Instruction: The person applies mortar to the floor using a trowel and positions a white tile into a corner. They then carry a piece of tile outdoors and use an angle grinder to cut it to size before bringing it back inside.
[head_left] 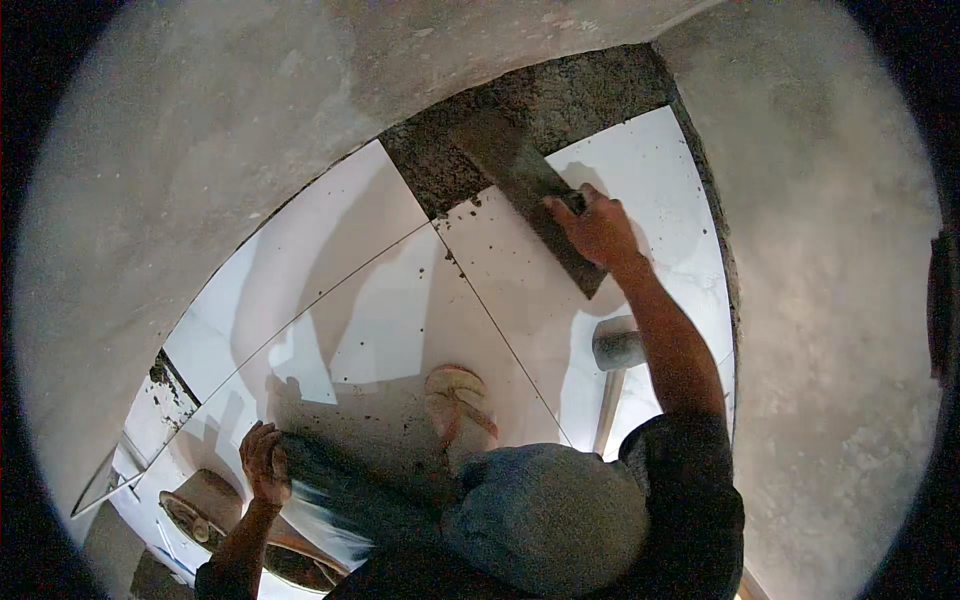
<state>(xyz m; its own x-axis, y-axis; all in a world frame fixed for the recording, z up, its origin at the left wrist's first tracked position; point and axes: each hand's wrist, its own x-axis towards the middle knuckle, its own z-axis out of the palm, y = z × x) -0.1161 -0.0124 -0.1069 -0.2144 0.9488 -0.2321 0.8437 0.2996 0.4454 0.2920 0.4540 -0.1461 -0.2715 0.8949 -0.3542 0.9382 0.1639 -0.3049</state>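
Observation:
My right hand (600,232) is closed around the handle of a long rectangular plastering trowel (530,185). Its far end lies over dark, rough mortar (590,90) in the corner, while the near end reaches across a white floor tile (490,240). Dark crumbs of mortar are scattered along the tile edge beneath it. Off to the lower left, my left hand (266,465) rests beside my bent, dark-clothed knee (330,480), fingers loosely apart and holding nothing that shows.
A rubber mallet (618,348) with a pale handle lies on the tile below my right forearm. My sandalled foot (460,400) stands on the tiles. Bare plaster walls (830,300) bound both sides. At lower left are containers (195,515) with dark residue. A grey cap (550,510) covers the lower middle.

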